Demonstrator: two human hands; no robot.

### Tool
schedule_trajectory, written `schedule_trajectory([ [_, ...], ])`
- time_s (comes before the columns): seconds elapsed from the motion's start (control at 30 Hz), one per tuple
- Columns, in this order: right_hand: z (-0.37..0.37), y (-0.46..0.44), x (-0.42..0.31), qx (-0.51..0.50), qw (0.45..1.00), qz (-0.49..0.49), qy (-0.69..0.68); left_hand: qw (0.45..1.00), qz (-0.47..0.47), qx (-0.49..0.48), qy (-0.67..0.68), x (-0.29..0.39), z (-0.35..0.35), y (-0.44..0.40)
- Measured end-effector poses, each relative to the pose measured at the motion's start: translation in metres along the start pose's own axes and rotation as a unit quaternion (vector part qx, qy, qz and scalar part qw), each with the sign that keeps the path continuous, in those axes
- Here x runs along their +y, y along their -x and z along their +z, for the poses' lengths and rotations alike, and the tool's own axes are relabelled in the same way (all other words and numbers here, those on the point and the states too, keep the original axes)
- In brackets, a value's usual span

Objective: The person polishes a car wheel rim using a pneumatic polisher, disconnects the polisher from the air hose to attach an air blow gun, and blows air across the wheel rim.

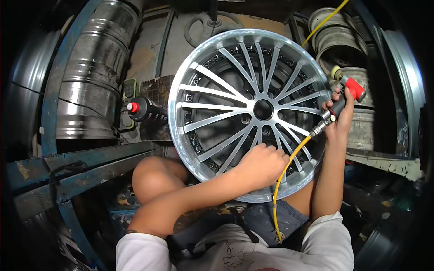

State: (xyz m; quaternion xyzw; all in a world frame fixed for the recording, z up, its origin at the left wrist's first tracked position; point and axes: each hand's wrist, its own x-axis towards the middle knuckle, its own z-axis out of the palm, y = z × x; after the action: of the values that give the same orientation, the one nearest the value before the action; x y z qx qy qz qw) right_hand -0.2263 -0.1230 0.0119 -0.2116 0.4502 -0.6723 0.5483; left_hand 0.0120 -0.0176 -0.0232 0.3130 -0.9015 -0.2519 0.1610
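Note:
A large alloy wheel rim (226, 105) with bright silver spokes and a wide polished lip stands tilted in front of me, by my legs. My right hand (340, 110) is wrapped round the dark grip of a red air polisher (354, 89), at the rim's right edge. Its small yellowish pad (335, 72) points up and away from the rim. A yellow air hose (289, 162) runs from the metal coupling at the grip down to my lap. Over the lower spokes, my left hand (266, 166) is closed, knuckles up; its fingertips are hidden.
A dark bottle with a red cap (133, 107) stands left of the rim. Stacked bare metal rims (88, 90) fill the left side, with more wheels (339, 43) on the right. Blue metal frame bars (99, 156) flank me. A steering wheel (192, 29) lies behind.

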Motion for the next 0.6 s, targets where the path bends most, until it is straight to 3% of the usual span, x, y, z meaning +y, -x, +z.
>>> schedule_trajectory([
  [0.6,0.002,0.005,-0.001,-0.037,0.998,-0.026,0.044,1.000,0.028,-0.008,-0.009,0.005,0.007,0.002],
])
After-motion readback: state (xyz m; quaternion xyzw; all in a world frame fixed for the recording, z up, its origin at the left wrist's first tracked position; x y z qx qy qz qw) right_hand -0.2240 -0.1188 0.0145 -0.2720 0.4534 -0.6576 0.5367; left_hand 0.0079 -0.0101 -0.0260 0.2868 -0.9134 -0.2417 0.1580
